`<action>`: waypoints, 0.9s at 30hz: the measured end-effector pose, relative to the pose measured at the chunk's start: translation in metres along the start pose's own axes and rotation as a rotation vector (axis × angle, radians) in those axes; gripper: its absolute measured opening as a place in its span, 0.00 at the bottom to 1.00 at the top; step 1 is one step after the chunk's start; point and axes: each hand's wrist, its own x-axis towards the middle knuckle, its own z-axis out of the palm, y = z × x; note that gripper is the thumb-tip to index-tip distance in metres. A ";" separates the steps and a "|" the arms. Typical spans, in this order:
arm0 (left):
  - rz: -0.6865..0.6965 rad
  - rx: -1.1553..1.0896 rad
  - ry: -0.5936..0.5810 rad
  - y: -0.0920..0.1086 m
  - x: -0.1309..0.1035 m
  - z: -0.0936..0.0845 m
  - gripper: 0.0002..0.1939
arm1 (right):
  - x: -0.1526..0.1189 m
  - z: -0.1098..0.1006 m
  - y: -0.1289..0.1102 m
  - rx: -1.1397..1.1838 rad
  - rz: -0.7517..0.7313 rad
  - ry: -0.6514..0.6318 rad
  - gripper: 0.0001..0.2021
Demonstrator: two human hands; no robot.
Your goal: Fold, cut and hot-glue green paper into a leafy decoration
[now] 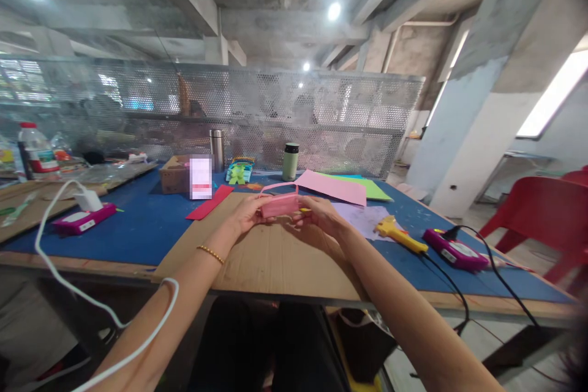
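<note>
Over a brown cardboard sheet [289, 263], a small pink basket [280, 205] with a thin arched handle is held between my two hands. My left hand [250, 211] grips its left end, with fingers wrapped round it. At the right end, my right hand [319, 213] is closed on the basket, its fingertips partly hidden. A small yellow bit shows by those fingers, too small to name. Left of the cardboard lies a red strip [210, 203]. To the right are a lilac sheet [356, 217] and a yellow glue gun [399, 236] with a black cord.
Pink [333, 187] and green sheets [374, 188] lie behind my right hand. A green flask [290, 162], a small blue-green basket [239, 171] and a cardboard box [175, 174] stand at the back. Purple power strips [85, 219] sit on both sides. A white cable [154, 331] crosses my left forearm.
</note>
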 end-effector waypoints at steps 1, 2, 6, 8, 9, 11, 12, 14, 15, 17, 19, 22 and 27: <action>-0.009 -0.009 0.006 0.000 0.000 -0.001 0.14 | -0.001 0.000 -0.001 -0.010 -0.020 0.000 0.18; -0.020 -0.015 0.009 0.001 0.000 -0.001 0.15 | -0.002 0.000 -0.002 -0.020 -0.041 0.001 0.18; -0.067 -0.012 -0.014 0.002 -0.003 0.000 0.18 | -0.005 0.002 -0.005 -0.061 -0.081 -0.022 0.21; -0.082 -0.004 -0.029 0.003 -0.004 0.001 0.17 | -0.006 0.004 -0.005 -0.087 -0.081 -0.032 0.20; -0.088 0.002 -0.033 0.004 -0.005 0.001 0.17 | -0.005 0.004 -0.004 -0.101 -0.084 -0.030 0.20; -0.094 0.011 -0.036 0.004 -0.006 0.002 0.15 | -0.005 0.006 -0.003 -0.128 -0.096 -0.016 0.17; -0.096 0.015 -0.035 0.005 -0.006 0.002 0.14 | -0.004 0.006 -0.003 -0.140 -0.104 -0.004 0.16; -0.094 0.019 -0.031 0.005 -0.006 0.002 0.12 | -0.004 0.007 -0.004 -0.163 -0.118 0.016 0.15; -0.092 0.019 -0.029 0.005 -0.006 0.002 0.11 | -0.004 0.008 -0.004 -0.174 -0.123 0.023 0.15; -0.090 0.018 -0.025 0.004 -0.005 0.002 0.09 | -0.006 0.009 -0.006 -0.194 -0.131 0.031 0.15; -0.091 0.015 -0.022 0.004 -0.004 0.001 0.09 | -0.007 0.010 -0.007 -0.209 -0.134 0.036 0.15; -0.093 0.004 -0.012 0.004 -0.003 0.000 0.09 | -0.006 0.009 -0.007 -0.222 -0.127 0.031 0.17; -0.084 -0.019 0.035 0.006 -0.001 -0.003 0.09 | -0.002 0.004 -0.004 -0.245 -0.151 0.053 0.21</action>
